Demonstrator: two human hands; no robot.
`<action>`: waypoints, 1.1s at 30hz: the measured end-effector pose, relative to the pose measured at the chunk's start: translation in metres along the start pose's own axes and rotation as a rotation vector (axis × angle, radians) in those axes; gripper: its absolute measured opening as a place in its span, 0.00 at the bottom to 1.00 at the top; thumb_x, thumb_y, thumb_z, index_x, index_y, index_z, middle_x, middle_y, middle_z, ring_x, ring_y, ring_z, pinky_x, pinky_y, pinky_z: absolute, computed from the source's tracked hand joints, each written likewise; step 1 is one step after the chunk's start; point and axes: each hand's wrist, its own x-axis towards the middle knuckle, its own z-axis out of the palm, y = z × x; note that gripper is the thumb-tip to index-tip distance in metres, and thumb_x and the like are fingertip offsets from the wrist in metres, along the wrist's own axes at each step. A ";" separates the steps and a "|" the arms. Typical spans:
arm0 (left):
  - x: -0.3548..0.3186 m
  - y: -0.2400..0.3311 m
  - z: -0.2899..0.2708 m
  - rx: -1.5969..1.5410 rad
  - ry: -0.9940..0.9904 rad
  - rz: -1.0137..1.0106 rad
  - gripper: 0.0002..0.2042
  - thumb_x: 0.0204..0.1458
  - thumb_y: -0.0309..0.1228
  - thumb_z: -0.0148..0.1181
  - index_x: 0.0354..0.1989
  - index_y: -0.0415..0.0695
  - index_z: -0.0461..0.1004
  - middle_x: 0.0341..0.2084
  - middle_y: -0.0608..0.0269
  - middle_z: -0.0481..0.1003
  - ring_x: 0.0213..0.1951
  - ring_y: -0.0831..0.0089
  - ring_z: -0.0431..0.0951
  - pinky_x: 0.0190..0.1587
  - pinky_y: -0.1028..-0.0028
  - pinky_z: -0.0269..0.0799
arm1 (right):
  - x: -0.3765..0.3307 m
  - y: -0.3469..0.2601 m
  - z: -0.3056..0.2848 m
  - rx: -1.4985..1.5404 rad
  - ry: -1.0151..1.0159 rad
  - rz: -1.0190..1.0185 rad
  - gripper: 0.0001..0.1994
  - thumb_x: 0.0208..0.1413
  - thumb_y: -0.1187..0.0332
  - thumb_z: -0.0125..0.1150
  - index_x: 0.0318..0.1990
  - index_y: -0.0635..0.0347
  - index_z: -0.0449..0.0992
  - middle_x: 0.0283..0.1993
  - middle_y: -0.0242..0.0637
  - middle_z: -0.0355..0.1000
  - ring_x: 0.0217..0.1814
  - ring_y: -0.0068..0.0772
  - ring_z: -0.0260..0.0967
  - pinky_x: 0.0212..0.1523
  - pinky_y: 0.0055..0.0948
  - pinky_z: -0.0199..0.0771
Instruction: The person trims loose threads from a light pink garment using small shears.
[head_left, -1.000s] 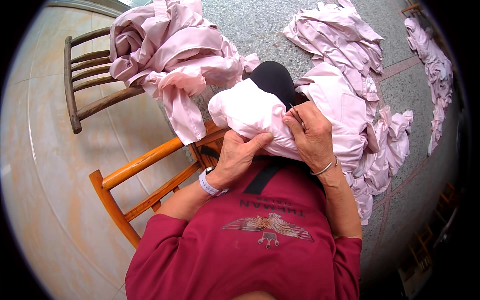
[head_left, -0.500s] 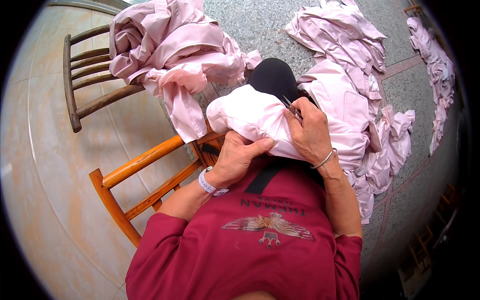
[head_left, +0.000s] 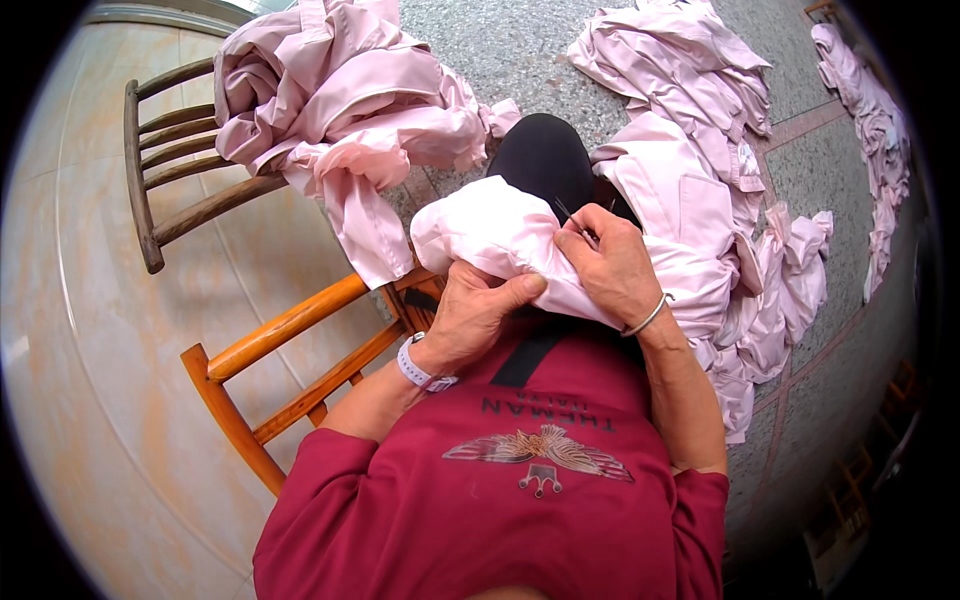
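A pale pink garment (head_left: 490, 222) lies bunched across my lap, over a knee in black cloth. My left hand (head_left: 478, 310) is closed on its near edge, with the thumb pressing the fabric against the fingers. My right hand (head_left: 612, 262) is closed around small thread snips (head_left: 566, 212), whose thin dark blades stick out past the fingers toward the upper left. The right thumb and fingertip also touch the cloth; whether they pinch a thread is too small to tell. The handle of the snips is mostly hidden in the palm.
More pink garments (head_left: 340, 85) are heaped on a dark wooden chair (head_left: 140, 180) at the far left. Further pink clothes (head_left: 680, 60) lie on the speckled grey floor (head_left: 480, 45) ahead and to the right. An orange wooden chair (head_left: 290, 325) stands close by my left arm.
My right hand has shifted slightly left and turned, so the snips' blades sit a little further left. The cloth by the right fingertips is drawn up. My left hand keeps its hold.
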 end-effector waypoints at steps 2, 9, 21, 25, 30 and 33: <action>-0.001 0.003 0.004 -0.035 0.006 0.011 0.13 0.57 0.28 0.65 0.48 0.37 0.77 0.38 0.67 0.79 0.39 0.81 0.76 0.44 0.77 0.73 | -0.001 0.001 -0.002 0.021 -0.027 -0.020 0.10 0.56 0.69 0.62 0.35 0.69 0.75 0.28 0.49 0.73 0.28 0.42 0.73 0.32 0.36 0.70; -0.005 0.013 0.001 -0.002 -0.038 -0.007 0.12 0.58 0.28 0.64 0.48 0.36 0.77 0.39 0.66 0.79 0.39 0.80 0.76 0.43 0.77 0.73 | -0.023 -0.044 -0.048 -0.075 0.044 -0.289 0.09 0.58 0.74 0.61 0.44 0.68 0.76 0.31 0.43 0.72 0.32 0.39 0.74 0.34 0.32 0.72; -0.008 0.025 0.006 0.070 -0.075 -0.027 0.12 0.59 0.28 0.62 0.49 0.36 0.76 0.40 0.66 0.79 0.39 0.81 0.76 0.43 0.78 0.73 | -0.042 -0.059 -0.046 -0.021 -0.082 -0.279 0.08 0.55 0.73 0.64 0.41 0.64 0.74 0.27 0.43 0.72 0.26 0.46 0.72 0.29 0.34 0.71; -0.008 0.027 0.006 0.090 -0.106 -0.048 0.13 0.59 0.27 0.62 0.50 0.37 0.76 0.40 0.67 0.79 0.39 0.82 0.76 0.43 0.78 0.73 | -0.017 -0.053 -0.034 -0.039 0.002 -0.417 0.09 0.55 0.71 0.64 0.42 0.65 0.75 0.28 0.41 0.73 0.27 0.41 0.72 0.33 0.32 0.71; -0.007 0.030 0.007 0.169 -0.090 -0.019 0.11 0.58 0.25 0.61 0.48 0.36 0.77 0.39 0.67 0.80 0.40 0.81 0.76 0.43 0.78 0.73 | -0.010 -0.052 -0.029 0.054 -0.264 -0.116 0.09 0.58 0.70 0.60 0.36 0.70 0.74 0.26 0.46 0.72 0.26 0.33 0.69 0.31 0.32 0.68; -0.004 0.026 0.005 0.326 -0.032 0.108 0.11 0.58 0.24 0.62 0.47 0.36 0.78 0.39 0.66 0.80 0.40 0.80 0.77 0.44 0.78 0.73 | -0.009 -0.046 -0.022 0.041 -0.193 -0.075 0.10 0.58 0.69 0.59 0.33 0.70 0.73 0.24 0.47 0.70 0.25 0.31 0.66 0.29 0.33 0.66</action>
